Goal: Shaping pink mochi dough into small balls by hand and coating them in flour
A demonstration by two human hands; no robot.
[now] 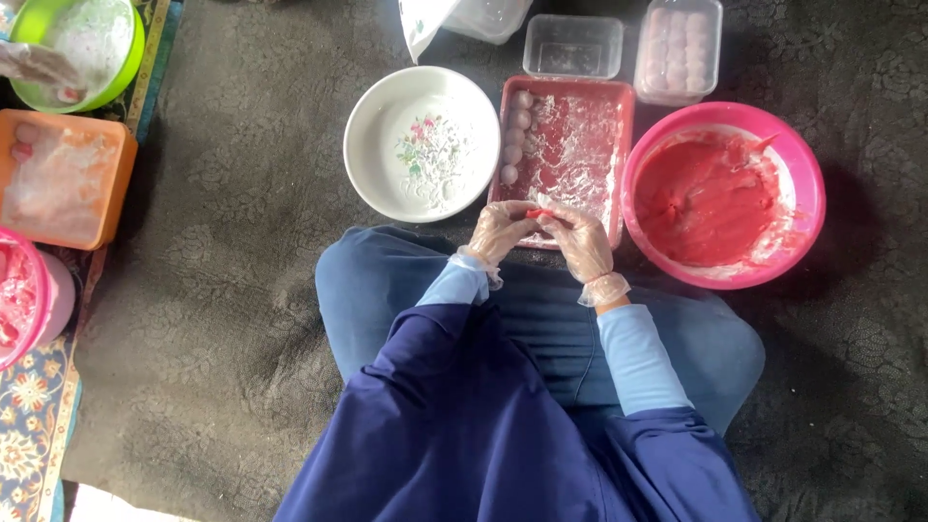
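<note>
Seated on a dark mat, a person's gloved left hand [498, 232] and right hand [580, 240] pinch a small red dough piece [535, 213] over the floured red tray [623, 155]; sticky paste could tear it. Pink bowl [807, 193] at three o'clock.

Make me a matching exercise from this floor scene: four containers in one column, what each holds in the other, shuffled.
Containers:
1. pink bowl
2. red tray
3. white bowl
4. clear lidded box

Contents:
A. a column of pale balls along its left edge, on white flour
B. red paste
C. rows of pale pink balls
D. only a dusting of white flour over a flower pattern

Pairs: 1-B, 2-A, 3-D, 4-C
</note>
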